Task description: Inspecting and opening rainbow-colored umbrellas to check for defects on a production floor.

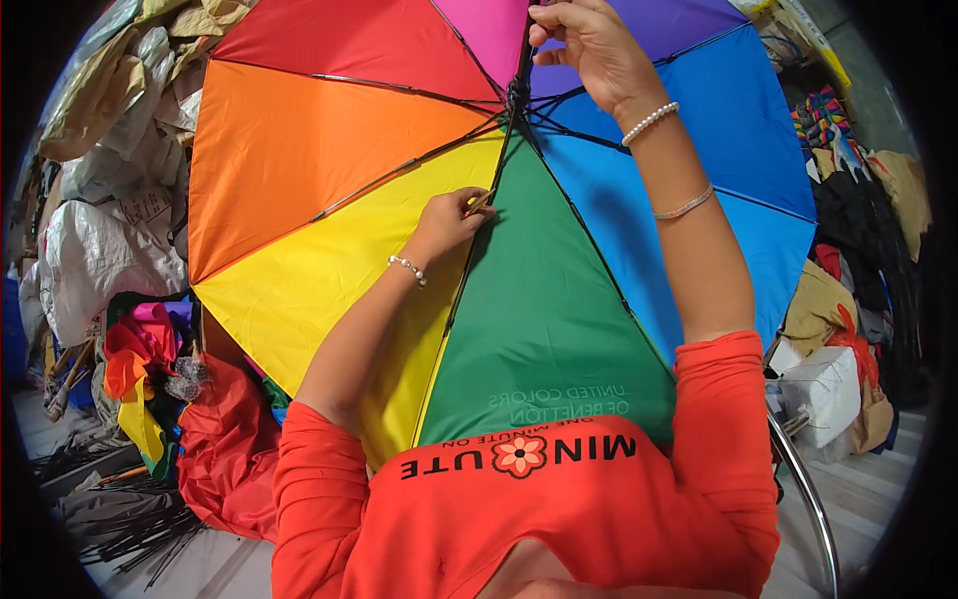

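Okay, the rainbow umbrella (pixel 544 240) sits spread in front of the torso, underside up, its near rim against the red shirt (pixel 539 519). Eight panels show, pink and purple cut off by the top of view. Canopy looks fully assembled: panels joined, ribs fanned out from the black hub (pixel 517 95).

Left hand (pixel 449 225): thumb and fingertips pinched together at the black rib (pixel 454 304) on the yellow-green seam. A thin tan sliver may be in that pinch; can't confirm. Right hand (pixel 597 60): raised at the top edge, fingers curled beside the black shaft (pixel 525 55); can't tell if they grip it.

Progress, my read: opening out is done, work at this one rib is mid-step. Fastening points on the other ribs are too small to judge, so the count remaining is unknown.

Containers: crumpled white plastic bag (pixel 105 270) at left, tan bags (pixel 88 100) above it, contents hidden in all. White boxy package (pixel 823 384) at right, contents not visible either.

Further out: red fabric heap (pixel 228 444) and loose dark rods (pixel 130 514) lower left, black fabric (pixel 858 230) right, curved chrome tube (pixel 804 481) lower right.
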`<move>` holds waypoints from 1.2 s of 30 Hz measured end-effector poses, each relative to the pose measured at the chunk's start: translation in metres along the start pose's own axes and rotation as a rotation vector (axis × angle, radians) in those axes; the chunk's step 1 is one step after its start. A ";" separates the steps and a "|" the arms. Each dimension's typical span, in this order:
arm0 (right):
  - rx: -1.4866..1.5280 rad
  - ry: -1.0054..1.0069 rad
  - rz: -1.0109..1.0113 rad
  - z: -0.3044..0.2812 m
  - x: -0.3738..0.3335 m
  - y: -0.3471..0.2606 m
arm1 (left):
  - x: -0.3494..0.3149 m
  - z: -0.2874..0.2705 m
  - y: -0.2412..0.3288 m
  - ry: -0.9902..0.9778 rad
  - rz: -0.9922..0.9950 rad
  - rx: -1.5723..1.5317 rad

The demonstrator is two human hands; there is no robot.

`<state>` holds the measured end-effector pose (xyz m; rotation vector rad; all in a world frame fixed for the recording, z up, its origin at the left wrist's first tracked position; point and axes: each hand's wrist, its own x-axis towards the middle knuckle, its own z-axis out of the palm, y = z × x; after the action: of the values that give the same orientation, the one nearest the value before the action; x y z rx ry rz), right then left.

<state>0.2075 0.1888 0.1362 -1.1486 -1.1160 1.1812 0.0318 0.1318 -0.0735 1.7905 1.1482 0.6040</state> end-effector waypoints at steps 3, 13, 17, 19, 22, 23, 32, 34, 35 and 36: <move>-0.003 -0.017 -0.031 0.001 -0.002 -0.001 | 0.000 0.000 0.001 0.016 0.017 -0.004; 0.142 -0.105 -0.139 0.000 -0.011 -0.019 | -0.035 -0.130 -0.030 0.357 -0.023 0.796; 0.093 -0.233 -0.479 0.000 0.020 -0.049 | -0.035 -0.186 -0.021 0.403 0.028 0.816; 0.050 -0.281 -0.666 0.000 0.032 -0.063 | -0.022 -0.202 -0.008 0.508 0.150 0.867; 0.011 -0.119 -0.786 -0.001 0.055 -0.096 | 0.013 -0.211 0.021 0.573 0.246 0.902; 0.007 -0.062 -0.802 -0.003 0.061 -0.105 | 0.020 -0.206 0.031 0.563 0.248 0.862; -0.242 0.068 -0.673 -0.019 0.070 -0.076 | -0.031 -0.070 0.059 -0.201 0.354 0.700; -0.093 0.121 -0.335 -0.014 0.049 -0.060 | -0.044 -0.056 0.047 -0.294 0.353 0.583; -0.084 0.120 -0.305 -0.011 0.039 -0.053 | -0.049 -0.052 0.040 -0.318 0.313 0.554; -0.080 0.098 -0.283 -0.012 0.028 -0.048 | -0.052 -0.053 0.031 -0.318 0.278 0.541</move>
<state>0.2252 0.2145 0.1833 -1.0570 -1.2137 0.8598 -0.0185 0.1023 -0.0178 2.4308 0.8983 0.1479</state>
